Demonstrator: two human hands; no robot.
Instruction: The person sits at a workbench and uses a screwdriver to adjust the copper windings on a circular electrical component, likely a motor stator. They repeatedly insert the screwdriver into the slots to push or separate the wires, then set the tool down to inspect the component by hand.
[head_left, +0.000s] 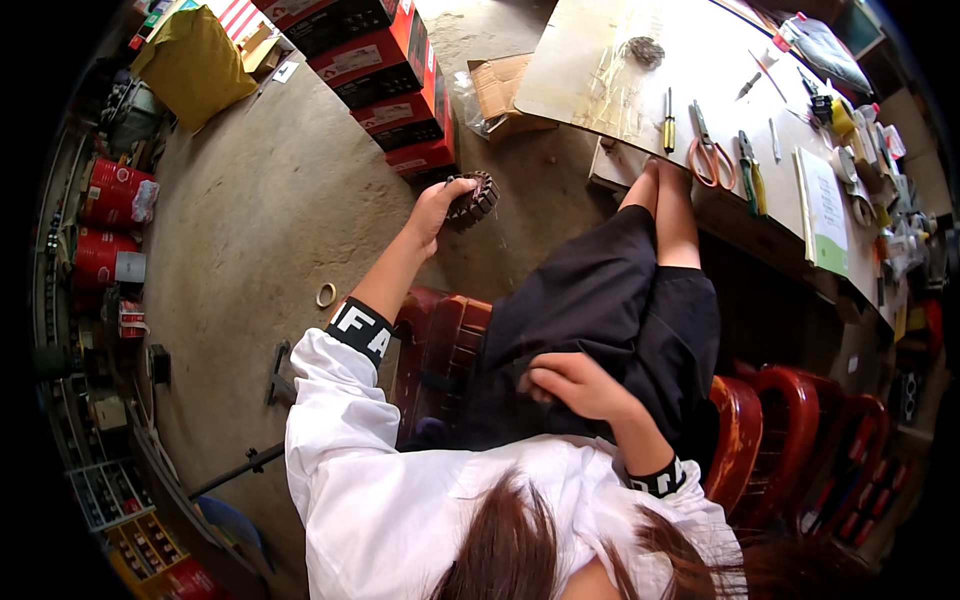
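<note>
My left hand point(436, 208) is held out over the floor, gripping a dark round part with segmented teeth point(476, 203), which looks like a motor stator; fine threads or wires hang below it. My right hand point(568, 385) is over my dark shorts point(560, 300), its fingers curled; what is in them, if anything, is hidden. I sit on a red-brown wooden seat point(455, 325).
A worktable point(570, 70) at upper right holds orange-handled scissors point(708, 160), pliers point(752, 175), a screwdriver point(668, 120) and papers point(822, 210). Stacked red-and-black boxes point(390, 110) and an open carton point(500, 80) stand ahead; a tape roll point(326, 295) lies on the floor.
</note>
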